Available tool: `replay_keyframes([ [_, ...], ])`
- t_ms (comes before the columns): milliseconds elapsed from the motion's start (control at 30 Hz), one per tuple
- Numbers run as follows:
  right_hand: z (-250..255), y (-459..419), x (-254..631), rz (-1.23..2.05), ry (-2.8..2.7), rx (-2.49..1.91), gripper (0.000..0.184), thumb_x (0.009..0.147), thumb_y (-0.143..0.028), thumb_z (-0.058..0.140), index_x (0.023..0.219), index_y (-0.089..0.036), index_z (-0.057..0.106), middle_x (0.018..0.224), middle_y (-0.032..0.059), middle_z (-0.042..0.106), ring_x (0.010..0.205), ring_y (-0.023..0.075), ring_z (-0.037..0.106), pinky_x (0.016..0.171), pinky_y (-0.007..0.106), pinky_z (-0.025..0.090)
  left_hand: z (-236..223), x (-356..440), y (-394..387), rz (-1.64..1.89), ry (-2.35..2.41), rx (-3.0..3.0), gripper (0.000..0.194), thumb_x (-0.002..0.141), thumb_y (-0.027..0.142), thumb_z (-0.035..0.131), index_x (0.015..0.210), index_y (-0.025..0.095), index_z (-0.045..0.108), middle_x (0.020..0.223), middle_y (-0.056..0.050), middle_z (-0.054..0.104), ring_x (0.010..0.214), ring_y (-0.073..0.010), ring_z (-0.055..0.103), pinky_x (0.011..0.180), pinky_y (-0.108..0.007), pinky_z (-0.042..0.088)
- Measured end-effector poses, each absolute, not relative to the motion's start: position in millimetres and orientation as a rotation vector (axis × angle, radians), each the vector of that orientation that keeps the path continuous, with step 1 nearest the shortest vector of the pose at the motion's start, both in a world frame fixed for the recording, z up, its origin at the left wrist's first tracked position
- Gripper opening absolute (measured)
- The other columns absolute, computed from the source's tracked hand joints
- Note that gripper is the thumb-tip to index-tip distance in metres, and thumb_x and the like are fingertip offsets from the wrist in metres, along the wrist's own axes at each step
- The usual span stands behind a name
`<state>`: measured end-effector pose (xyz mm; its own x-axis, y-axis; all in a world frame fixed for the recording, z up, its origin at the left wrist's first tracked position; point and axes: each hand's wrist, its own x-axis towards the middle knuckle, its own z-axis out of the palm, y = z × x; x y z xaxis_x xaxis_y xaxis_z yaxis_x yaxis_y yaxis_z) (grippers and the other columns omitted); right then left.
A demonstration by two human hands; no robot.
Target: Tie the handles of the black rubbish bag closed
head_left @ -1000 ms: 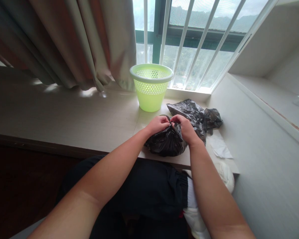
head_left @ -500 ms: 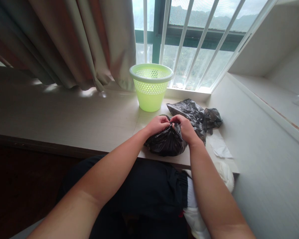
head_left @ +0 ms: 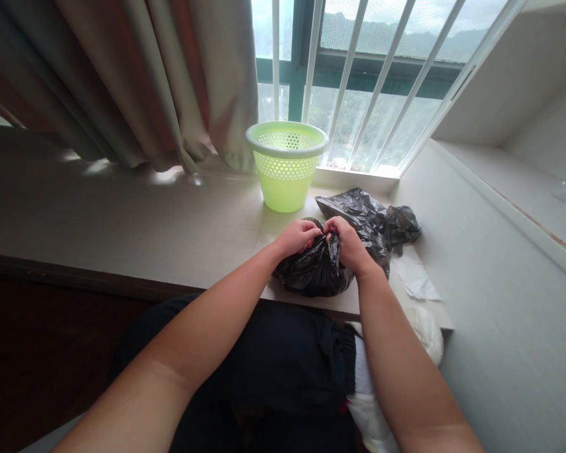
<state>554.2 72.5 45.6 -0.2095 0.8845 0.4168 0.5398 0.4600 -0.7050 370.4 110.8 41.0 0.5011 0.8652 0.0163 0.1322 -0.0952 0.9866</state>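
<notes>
A filled black plastic bag [head_left: 311,274] sits on the pale wooden ledge [head_left: 122,220] near its front edge. My left hand [head_left: 298,238] and my right hand [head_left: 349,244] meet over the top of the bag, fingers pinched closed on its gathered plastic. A second, crumpled black bag [head_left: 368,217] lies just behind and to the right. A lime-green perforated basket [head_left: 286,165] stands upright behind the hands, by the window.
A beige curtain [head_left: 160,82] hangs at the back left. White window bars [head_left: 382,75] rise behind the basket. A white paper scrap [head_left: 417,277] lies at the ledge's right end against the white wall [head_left: 500,302].
My right hand has shifted slightly toward the left over the bag's top, and the plastic under it has bunched a little. The rest is unchanged.
</notes>
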Motion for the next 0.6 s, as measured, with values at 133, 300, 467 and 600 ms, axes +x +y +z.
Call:
replay_keyframes([
  [133, 47.2, 70.3, 554.4, 0.465, -1.921, -1.148, 0.014, 0.082, -0.011, 0.051, 0.083, -0.025, 0.050, 0.087, 0.0030, 0.052, 0.083, 0.0220, 0.052, 0.079, 0.037, 0.045, 40.7, 370.2, 110.9, 0.766, 0.895, 1.562, 0.021, 0.089, 0.033, 0.065, 0.076, 0.016, 0.064, 0.050, 0.006, 0.051, 0.035, -0.0060, 0.039, 0.037, -0.020, 0.028],
  [300, 48.9, 68.5, 553.6, 0.451, -1.937, -1.109, 0.015, 0.084, -0.010, 0.048, 0.080, -0.025, 0.047, 0.086, 0.0025, 0.049, 0.082, 0.0214, 0.049, 0.076, 0.035, 0.043, 39.7, 369.6, 111.4, 0.760, 0.876, 1.575, 0.023, 0.089, 0.038, 0.068, 0.083, 0.015, 0.068, 0.052, 0.006, 0.049, 0.039, -0.0065, 0.039, 0.038, -0.020, 0.029],
  [467, 50.0, 67.6, 552.4, 0.445, -1.945, -1.065, 0.014, 0.084, -0.011, 0.049, 0.079, -0.024, 0.047, 0.086, 0.0018, 0.047, 0.080, 0.0202, 0.048, 0.075, 0.034, 0.041, 38.8, 368.5, 111.8, 0.765, 0.843, 1.573, 0.027, 0.088, 0.042, 0.070, 0.088, 0.015, 0.070, 0.053, 0.007, 0.048, 0.040, -0.0062, 0.038, 0.038, -0.020, 0.028],
  [600, 50.8, 66.9, 551.1, 0.451, -1.941, -1.070, 0.014, 0.086, -0.012, 0.050, 0.079, -0.024, 0.047, 0.087, 0.0022, 0.048, 0.081, 0.0206, 0.050, 0.076, 0.034, 0.043, 37.6, 368.3, 112.2, 0.778, 0.812, 1.558, 0.028, 0.086, 0.043, 0.072, 0.091, 0.015, 0.070, 0.054, 0.006, 0.048, 0.041, -0.0068, 0.039, 0.037, -0.020, 0.027],
])
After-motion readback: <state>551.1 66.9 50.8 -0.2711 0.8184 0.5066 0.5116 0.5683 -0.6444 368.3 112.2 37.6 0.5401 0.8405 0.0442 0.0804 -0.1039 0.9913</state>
